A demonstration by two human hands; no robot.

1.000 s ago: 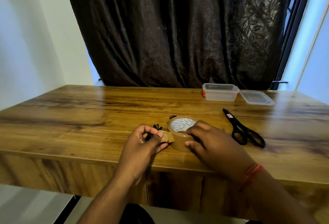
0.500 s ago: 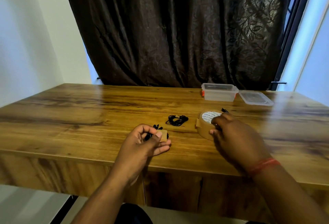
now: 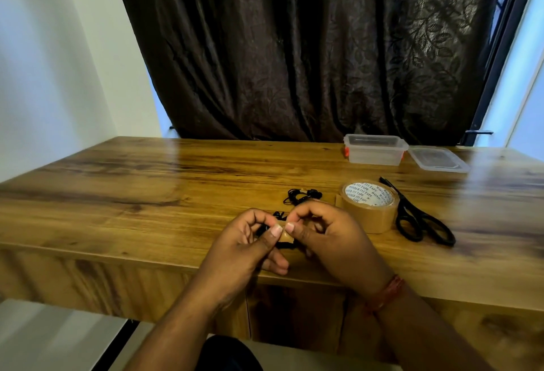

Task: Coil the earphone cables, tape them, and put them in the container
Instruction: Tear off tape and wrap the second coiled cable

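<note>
One clear plastic container point(image 3: 374, 152), lid off, near the table's point(image 3: 123, 194) far edge toward the right; contents cannot be told. One clear lid point(image 3: 438, 159) flat just beside it, nearer the right edge. Two black earphone bundles: one coiled earphone cable point(image 3: 300, 195) lying mid-table; one second cable point(image 3: 279, 217) held above the near edge, with a brown tape piece point(image 3: 285, 235) pinched on it by both thumbs, left hand point(image 3: 244, 250) and right hand point(image 3: 329, 241) curled round it. One brown tape roll point(image 3: 369, 205). One pair of black scissors point(image 3: 418, 217) beside the roll.
</note>
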